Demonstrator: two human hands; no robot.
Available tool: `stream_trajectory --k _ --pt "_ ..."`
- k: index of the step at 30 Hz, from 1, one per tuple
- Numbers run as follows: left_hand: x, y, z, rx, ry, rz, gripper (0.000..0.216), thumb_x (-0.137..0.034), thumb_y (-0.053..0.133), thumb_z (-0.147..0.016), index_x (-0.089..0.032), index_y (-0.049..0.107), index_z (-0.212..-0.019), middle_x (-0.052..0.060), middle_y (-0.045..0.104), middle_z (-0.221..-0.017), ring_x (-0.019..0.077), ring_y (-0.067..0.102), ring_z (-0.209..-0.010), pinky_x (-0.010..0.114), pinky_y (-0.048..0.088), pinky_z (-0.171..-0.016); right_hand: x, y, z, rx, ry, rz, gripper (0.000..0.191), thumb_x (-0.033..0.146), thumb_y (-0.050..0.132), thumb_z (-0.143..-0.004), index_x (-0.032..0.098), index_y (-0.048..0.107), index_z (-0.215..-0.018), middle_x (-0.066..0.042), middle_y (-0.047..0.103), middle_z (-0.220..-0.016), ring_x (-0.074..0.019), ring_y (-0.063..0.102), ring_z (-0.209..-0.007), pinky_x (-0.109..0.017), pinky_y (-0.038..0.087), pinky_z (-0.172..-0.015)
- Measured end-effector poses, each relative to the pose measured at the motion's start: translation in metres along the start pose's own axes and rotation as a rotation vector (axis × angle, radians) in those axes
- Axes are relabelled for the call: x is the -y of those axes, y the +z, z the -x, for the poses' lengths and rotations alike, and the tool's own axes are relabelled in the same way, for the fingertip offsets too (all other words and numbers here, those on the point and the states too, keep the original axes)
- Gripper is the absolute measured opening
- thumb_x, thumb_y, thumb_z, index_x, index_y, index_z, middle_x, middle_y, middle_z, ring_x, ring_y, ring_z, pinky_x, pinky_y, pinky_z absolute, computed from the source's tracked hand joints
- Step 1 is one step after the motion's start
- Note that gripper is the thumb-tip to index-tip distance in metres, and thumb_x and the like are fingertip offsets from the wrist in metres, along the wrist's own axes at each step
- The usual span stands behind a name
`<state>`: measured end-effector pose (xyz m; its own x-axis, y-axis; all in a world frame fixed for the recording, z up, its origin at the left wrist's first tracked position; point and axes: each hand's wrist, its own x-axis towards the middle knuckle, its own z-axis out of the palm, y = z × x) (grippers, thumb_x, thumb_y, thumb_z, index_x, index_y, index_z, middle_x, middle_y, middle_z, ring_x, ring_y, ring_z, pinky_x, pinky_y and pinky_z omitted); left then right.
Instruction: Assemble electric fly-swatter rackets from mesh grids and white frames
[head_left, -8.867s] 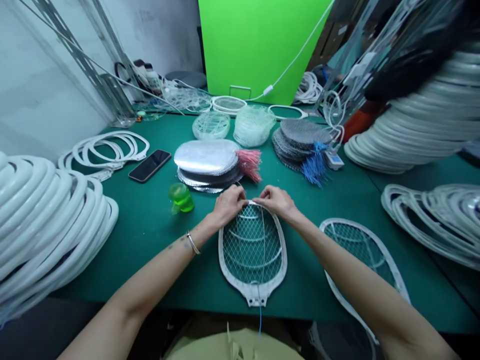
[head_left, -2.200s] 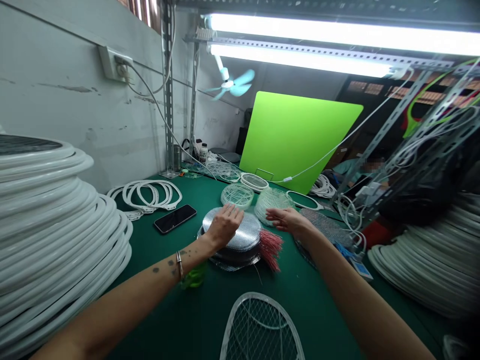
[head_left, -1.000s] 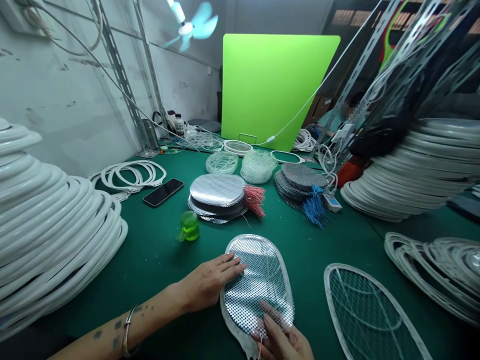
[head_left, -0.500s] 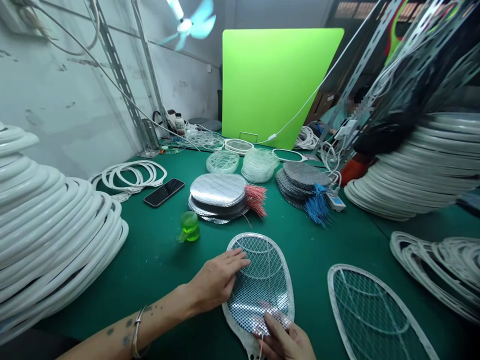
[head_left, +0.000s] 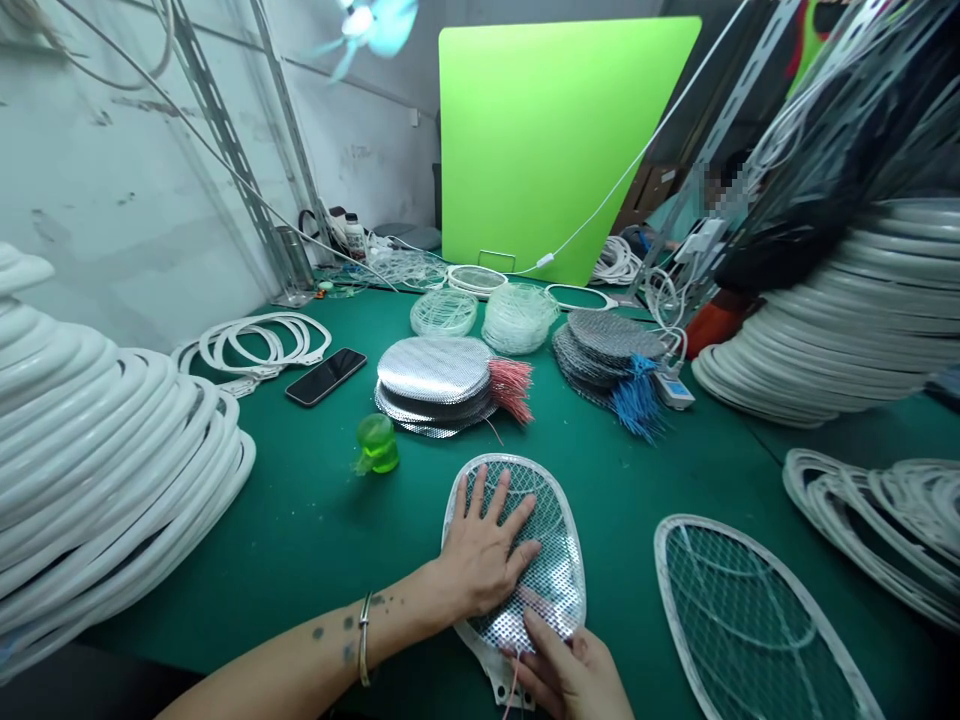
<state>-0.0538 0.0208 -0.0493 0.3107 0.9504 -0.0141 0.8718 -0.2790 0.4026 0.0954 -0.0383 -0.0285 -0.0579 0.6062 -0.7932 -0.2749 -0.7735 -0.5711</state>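
Note:
A white racket-shaped frame (head_left: 559, 490) with wire netting lies on the green table (head_left: 300, 520) in front of me. A shiny perforated mesh sheet (head_left: 555, 590) covers its near part. My left hand (head_left: 484, 550) lies flat on the netting and mesh, fingers spread. My right hand (head_left: 574, 672) is at the frame's narrow near end, fingers pressed on the mesh edge where a thin red wire (head_left: 514, 690) hangs. Behind the frame sits a stack of silver mesh sheets (head_left: 435, 375) with red wire tails (head_left: 511, 388).
Tall piles of white frames stand at the left (head_left: 105, 470) and right (head_left: 847, 320). A second netted frame (head_left: 750, 620) lies to the right. A grey mesh stack with blue wires (head_left: 611, 365), a phone (head_left: 326, 363), a green bottle (head_left: 377, 443) and a green board (head_left: 555, 130) are farther back.
My left hand has slid from the frame's left rim onto the middle of the netting and spread flat. The mesh sheet has shifted toward the near end. My right hand stays at the near end.

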Motion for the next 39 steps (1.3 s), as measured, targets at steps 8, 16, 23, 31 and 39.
stream_trajectory --k 8,16,23,31,39 --pt "-0.004 0.004 -0.001 -0.072 -0.014 -0.059 0.058 -0.062 0.031 -0.095 -0.04 0.026 -0.149 0.004 0.009 -0.161 0.0407 0.002 -0.145 0.067 0.007 -0.112 0.01 0.002 0.019 0.051 -0.014 0.048 0.055 0.041 0.089 -0.053 0.013 0.063 -0.093 -0.009 0.075 -0.091 -0.027 0.071 -0.09 -0.03 0.06 -0.076" --pt "-0.006 -0.001 -0.004 -0.096 -0.017 -0.03 0.054 -0.062 0.028 -0.095 -0.038 0.042 -0.141 0.005 0.023 -0.158 0.0413 0.006 -0.145 0.064 0.01 -0.113 0.002 -0.016 0.025 0.156 -0.041 0.139 0.06 0.052 0.08 -0.066 0.008 0.066 -0.104 -0.013 0.074 -0.098 -0.0258 0.069 -0.098 -0.032 0.056 -0.086" --pt "-0.003 0.002 -0.003 -0.088 0.02 -0.058 0.055 -0.06 0.028 -0.096 -0.035 0.038 -0.144 0.008 0.021 -0.158 0.0452 0.003 -0.144 0.067 0.007 -0.111 -0.002 -0.018 0.024 0.192 -0.061 0.199 0.055 0.053 0.076 -0.071 0.01 0.068 -0.105 -0.014 0.074 -0.102 -0.0227 0.069 -0.097 -0.028 0.055 -0.084" --pt "-0.001 0.008 0.0 -0.14 0.041 -0.155 0.056 -0.059 0.03 -0.096 -0.035 0.034 -0.147 0.01 0.02 -0.158 0.0405 0.001 -0.145 0.065 0.005 -0.112 0.002 -0.053 0.044 0.273 -0.153 0.684 0.053 0.065 0.057 -0.081 0.015 0.071 -0.089 -0.008 0.073 -0.075 -0.0162 0.068 -0.063 -0.024 0.051 -0.058" --pt "0.0 0.012 0.0 -0.1 0.062 -0.195 0.058 -0.047 0.037 -0.095 -0.027 0.031 -0.149 0.012 0.015 -0.159 0.0434 -0.001 -0.144 0.065 0.004 -0.112 0.047 -0.026 -0.017 0.264 -1.354 1.687 0.09 0.065 0.045 -0.087 0.009 0.017 -0.152 -0.017 0.022 -0.156 -0.0309 0.014 -0.145 -0.051 0.016 -0.117"
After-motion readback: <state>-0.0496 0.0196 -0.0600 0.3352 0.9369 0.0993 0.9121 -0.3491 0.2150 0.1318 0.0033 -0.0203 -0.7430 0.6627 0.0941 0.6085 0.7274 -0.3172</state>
